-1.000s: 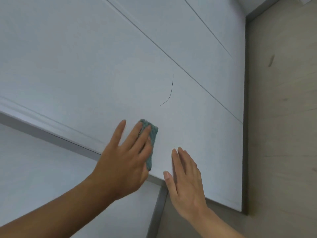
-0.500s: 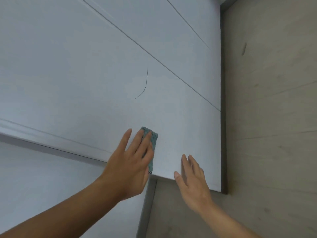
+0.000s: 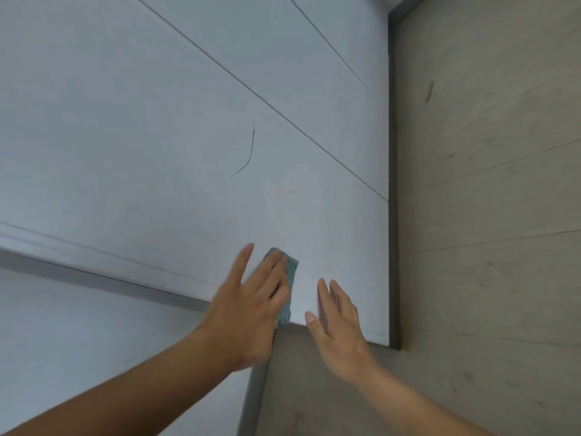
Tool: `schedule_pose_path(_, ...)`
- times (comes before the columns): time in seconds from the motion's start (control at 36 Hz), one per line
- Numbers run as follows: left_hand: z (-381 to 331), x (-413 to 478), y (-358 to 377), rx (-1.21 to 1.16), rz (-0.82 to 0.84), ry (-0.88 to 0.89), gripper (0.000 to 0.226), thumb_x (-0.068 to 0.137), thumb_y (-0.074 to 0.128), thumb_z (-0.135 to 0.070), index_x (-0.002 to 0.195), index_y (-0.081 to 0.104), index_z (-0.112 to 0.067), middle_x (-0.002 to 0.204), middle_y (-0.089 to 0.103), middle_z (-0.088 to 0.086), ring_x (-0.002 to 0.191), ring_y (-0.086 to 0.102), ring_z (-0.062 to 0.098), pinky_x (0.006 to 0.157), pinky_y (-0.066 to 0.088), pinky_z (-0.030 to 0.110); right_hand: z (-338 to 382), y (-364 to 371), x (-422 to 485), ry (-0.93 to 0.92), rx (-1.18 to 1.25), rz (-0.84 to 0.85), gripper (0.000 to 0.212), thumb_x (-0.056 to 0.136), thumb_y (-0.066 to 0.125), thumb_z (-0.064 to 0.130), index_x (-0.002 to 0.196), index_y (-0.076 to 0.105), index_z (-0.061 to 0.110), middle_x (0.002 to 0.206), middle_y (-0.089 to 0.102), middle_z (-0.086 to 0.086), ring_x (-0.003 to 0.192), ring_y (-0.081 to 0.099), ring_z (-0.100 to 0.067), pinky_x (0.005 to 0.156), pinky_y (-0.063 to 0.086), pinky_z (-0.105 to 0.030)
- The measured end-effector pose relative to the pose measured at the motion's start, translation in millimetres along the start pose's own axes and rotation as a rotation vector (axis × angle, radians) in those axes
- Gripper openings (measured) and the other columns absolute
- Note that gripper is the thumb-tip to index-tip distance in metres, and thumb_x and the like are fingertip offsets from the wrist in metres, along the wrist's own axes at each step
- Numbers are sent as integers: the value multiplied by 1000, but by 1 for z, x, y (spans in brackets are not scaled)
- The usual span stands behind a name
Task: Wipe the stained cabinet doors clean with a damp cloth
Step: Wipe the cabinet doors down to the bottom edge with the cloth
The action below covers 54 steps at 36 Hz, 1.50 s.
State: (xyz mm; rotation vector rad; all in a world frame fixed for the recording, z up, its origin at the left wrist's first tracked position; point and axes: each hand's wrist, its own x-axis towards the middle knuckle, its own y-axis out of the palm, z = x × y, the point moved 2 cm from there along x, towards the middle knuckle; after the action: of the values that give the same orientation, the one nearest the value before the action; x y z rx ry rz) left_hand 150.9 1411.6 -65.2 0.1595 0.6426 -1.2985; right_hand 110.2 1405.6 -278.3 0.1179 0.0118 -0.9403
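Observation:
A white cabinet door fills most of the view, tilted in the frame. A thin dark curved line marks its surface above my hands. My left hand presses a small teal cloth flat against the door near its lower edge, fingers straight. Most of the cloth is hidden under that hand. My right hand lies flat on the door just right of the cloth, fingers straight, holding nothing. A paler, damp-looking patch shows above the cloth.
A second white door panel lies beyond a thin seam. Another white panel sits lower left below a moulded edge. Light wood-look flooring runs along the right, past the door's dark side edge.
The view has shifted, so the dark line and door edge sit differently in frame. Both hands and the cloth stay near the door's lower edge, the cloth now at the corner.

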Motion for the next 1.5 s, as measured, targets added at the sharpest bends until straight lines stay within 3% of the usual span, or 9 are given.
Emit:
schedule_pose_path(0.08, 13, 9, -9, 68, -43, -59, 76, 107, 22, -51, 163, 1, -5, 170, -16, 23, 155, -26, 37, 114, -27, 67, -1, 3, 1, -9, 4, -26, 68, 105, 32, 56, 160, -5, 41, 167, -13, 18, 152, -12, -4, 124, 3, -32)
schedule_pose_path(0.33, -28, 45, 8, 9, 15, 18, 75, 106, 25, -46, 162, -1, -3, 167, -22, 24, 152, -32, 37, 117, -23, 65, -14, -13, 1, -21, 46, 51, 64, 107, 37, 48, 162, 8, 35, 168, -3, 19, 154, -6, -2, 125, 3, -27)
schedule_pose_path(0.53, -21, 59, 1, 20, -86, 89, 72, 100, 34, -53, 157, 31, -8, 170, 15, 20, 159, 1, 35, 119, -20, 63, -59, -39, -3, 108, 89, -13, 61, 105, 51, 37, 159, 28, 25, 165, 20, 11, 152, 16, -5, 125, 18, -29)
schedule_pose_path(0.64, -18, 68, -2, 65, -51, 102, 73, 102, 27, -52, 158, 28, -5, 170, 12, 22, 159, -2, 37, 120, -17, 64, -83, -50, -15, 222, 85, 14, 59, 103, 55, 36, 156, 35, 20, 162, 29, 5, 148, 27, -10, 118, 23, -24)
schedule_pose_path(0.78, -50, 65, 16, 1, -55, 167, 66, 99, 42, -50, 144, 53, -3, 162, 33, 27, 155, 21, 44, 123, 5, 66, -113, -65, -21, 295, 23, -16, 53, 105, 53, 28, 155, 38, 16, 161, 32, 3, 146, 34, -12, 113, 23, -18)
schedule_pose_path(1.03, -117, 89, 45, 182, 23, 148, 74, 105, 26, -41, 161, 1, 2, 167, -13, 31, 154, -16, 49, 117, -20, 69, -147, -35, -29, 222, 26, 235, 61, 107, 47, 26, 161, 20, 26, 165, 7, 19, 152, 8, 0, 126, 20, -33)
schedule_pose_path(1.17, -134, 104, 56, 221, -32, 221, 73, 107, 30, -41, 160, 7, 4, 166, -5, 34, 155, -9, 51, 117, -17, 69, -151, -24, -37, 245, 40, 383, 79, 104, 49, 13, 162, -1, 32, 159, -18, 28, 147, -9, 9, 124, 10, -21)
schedule_pose_path(1.33, -174, 133, 59, 229, 43, 278, 73, 108, 30, -44, 163, 8, -2, 168, -2, 30, 155, -9, 50, 124, -8, 63, -151, -28, -29, 283, 61, 376, 81, 97, 56, 8, 163, 13, 30, 164, -5, 24, 136, 18, 14, 92, 21, 7)
schedule_pose_path(1.5, -192, 145, 66, 292, 81, 265, 75, 110, 26, -47, 163, -3, -3, 169, -9, 26, 155, -13, 49, 123, -11, 63, -158, -49, -23, 321, 72, 307, 64, 98, 54, 9, 156, 38, 31, 164, 21, 20, 152, 15, 0, 124, 17, -25)
